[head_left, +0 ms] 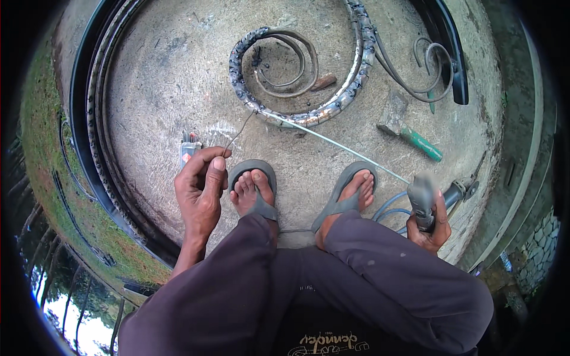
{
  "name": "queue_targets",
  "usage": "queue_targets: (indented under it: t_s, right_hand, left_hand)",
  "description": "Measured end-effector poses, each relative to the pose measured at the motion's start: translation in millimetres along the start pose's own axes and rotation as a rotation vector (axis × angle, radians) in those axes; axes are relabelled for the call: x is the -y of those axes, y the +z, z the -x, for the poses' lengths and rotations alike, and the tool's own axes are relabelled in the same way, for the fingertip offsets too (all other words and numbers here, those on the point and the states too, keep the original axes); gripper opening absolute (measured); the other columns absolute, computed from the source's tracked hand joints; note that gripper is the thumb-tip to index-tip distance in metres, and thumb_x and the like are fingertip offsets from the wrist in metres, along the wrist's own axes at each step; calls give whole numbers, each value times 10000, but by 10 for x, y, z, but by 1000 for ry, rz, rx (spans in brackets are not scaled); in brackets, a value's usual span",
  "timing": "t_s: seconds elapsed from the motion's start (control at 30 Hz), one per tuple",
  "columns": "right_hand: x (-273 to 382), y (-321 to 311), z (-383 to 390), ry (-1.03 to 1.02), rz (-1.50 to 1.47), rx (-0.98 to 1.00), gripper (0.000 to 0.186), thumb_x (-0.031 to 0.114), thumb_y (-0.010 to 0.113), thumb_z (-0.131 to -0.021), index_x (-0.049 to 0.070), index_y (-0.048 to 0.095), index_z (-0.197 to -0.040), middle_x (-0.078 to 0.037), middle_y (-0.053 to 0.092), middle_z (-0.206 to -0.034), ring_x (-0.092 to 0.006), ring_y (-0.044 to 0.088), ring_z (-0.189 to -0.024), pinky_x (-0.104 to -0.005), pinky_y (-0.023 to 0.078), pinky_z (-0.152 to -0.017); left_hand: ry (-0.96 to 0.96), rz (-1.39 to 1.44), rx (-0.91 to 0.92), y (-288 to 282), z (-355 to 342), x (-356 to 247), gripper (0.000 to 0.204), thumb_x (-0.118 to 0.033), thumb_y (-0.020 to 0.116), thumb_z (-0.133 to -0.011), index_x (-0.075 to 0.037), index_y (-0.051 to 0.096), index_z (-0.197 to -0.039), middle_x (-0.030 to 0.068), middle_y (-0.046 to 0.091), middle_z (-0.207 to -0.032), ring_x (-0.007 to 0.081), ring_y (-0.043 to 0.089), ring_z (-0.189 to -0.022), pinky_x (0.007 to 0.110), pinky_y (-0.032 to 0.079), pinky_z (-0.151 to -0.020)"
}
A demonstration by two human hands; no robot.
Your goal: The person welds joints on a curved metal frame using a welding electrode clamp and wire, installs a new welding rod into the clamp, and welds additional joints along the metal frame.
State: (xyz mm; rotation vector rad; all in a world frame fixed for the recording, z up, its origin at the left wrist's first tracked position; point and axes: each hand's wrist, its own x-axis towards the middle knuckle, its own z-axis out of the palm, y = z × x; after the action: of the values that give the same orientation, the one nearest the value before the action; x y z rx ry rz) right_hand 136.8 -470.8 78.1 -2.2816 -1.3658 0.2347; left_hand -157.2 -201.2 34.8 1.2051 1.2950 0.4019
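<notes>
left hand (200, 190): fingers closed, pinching a thin bent wire (238, 133) that rises to the spiral scroll ironwork (297, 71) lying mid concrete floor (166, 89). right hand (428, 222): fist closed round an electrode holder (423, 199); its long welding rod (338, 144) touches the scroll's lower edge. green-handled hammer (412, 133): near the floor's right edge. packet of rods (189, 149): just beside the left hand.

Rough concrete floor (178, 89) outdoors — grass (44, 130) alongside, daylight.
</notes>
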Motion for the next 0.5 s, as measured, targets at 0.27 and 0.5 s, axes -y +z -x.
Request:
queue_targets:
  t_s: [0.27,0.5]
  right_hand:
    - [-4,1,21,20,4,-1,771,-143,639,-648,27,498,-1387,-219,693,-1020,-281,722,-861,-309,533,-725]
    - [-13,-12,9,14,-15,26,759,-154,624,-622,-37,497,-1361,-270,661,-1110,-339,714,-919,-349,551,-762]
  left_hand:
    - [-17,43,10,-10,35,42,182,-153,595,-993,4,670,-1048,-24,557,-672,28,449,-545,206,310,-483]
    - [-26,56,15,-10,5,70,195,-172,598,-992,0,667,-1053,-23,550,-654,26,441,-537,210,302,-476]
